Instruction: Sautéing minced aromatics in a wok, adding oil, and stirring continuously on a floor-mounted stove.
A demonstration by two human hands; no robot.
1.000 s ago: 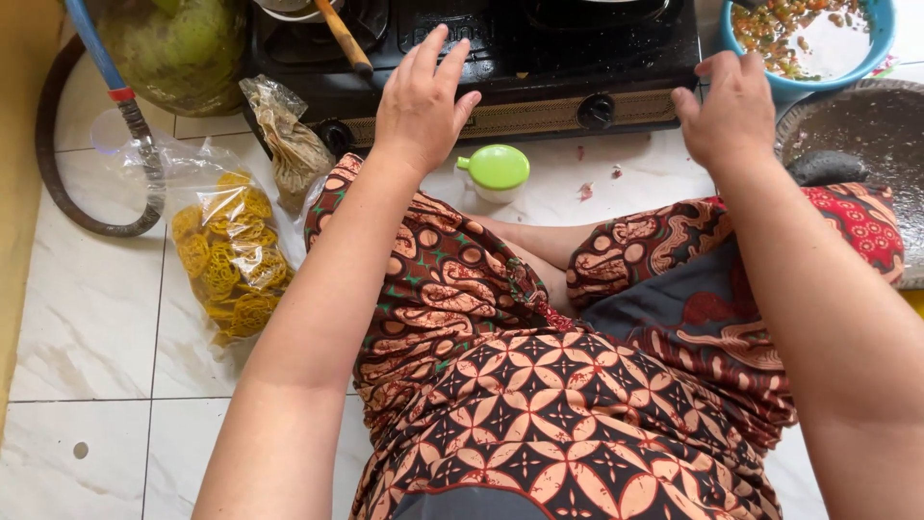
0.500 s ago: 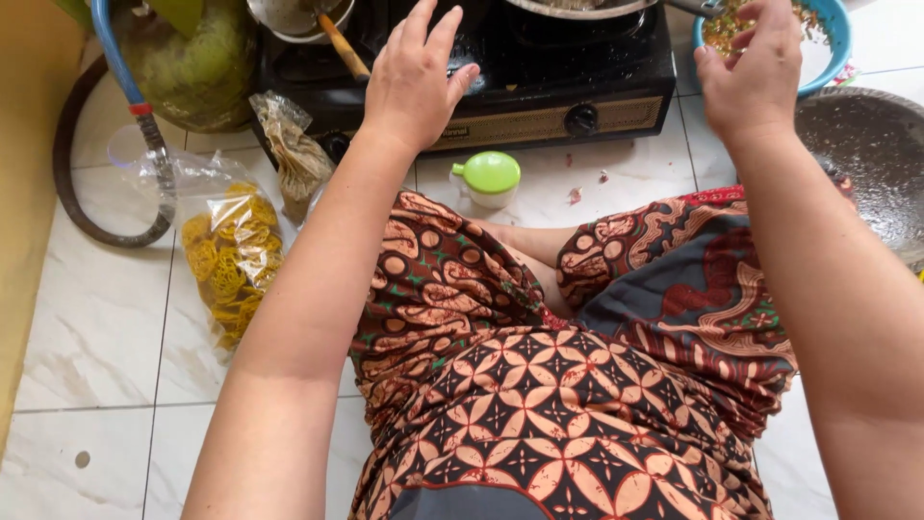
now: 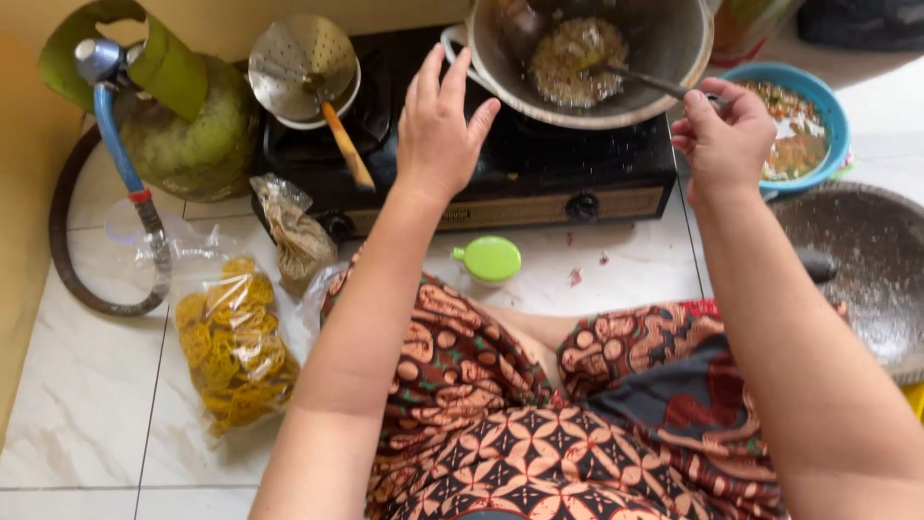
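1. Stirring is the step in hand, as I judge it: the right hand (image 3: 724, 135) pinches the thin metal handle of a spoon (image 3: 647, 81) between thumb and curled fingers, and the spoon's bowl end lies in the brownish frying mixture (image 3: 576, 60) at the bottom of the grey metal wok (image 3: 674, 48)
2. From the right hand's grip, the mixture sits at about ten o'clock, the handle running straight between them; the wok stands on the black two-burner gas stove (image 3: 539, 183), which rests on the white tiled floor (image 3: 87, 385)
3. Reaching toward the wok's near rim, the left hand (image 3: 441, 130) has its fingers spread and flat and holds nothing; whether the fingertips touch the rim or its pale side handle I cannot tell
4. A next move, in my view, calls for a steady wok and a firm hold on the slim handle, since hot contents make a slip risky
5. At three o'clock of the right hand stands a round blue plastic bowl of chopped vegetables (image 3: 804, 125); at five o'clock lies a dark stone mortar (image 3: 866, 270)
6. At nine o'clock of the left hand rests a perforated metal skimmer with a wooden handle (image 3: 303, 67); a small green lid (image 3: 491, 258) lies at six o'clock
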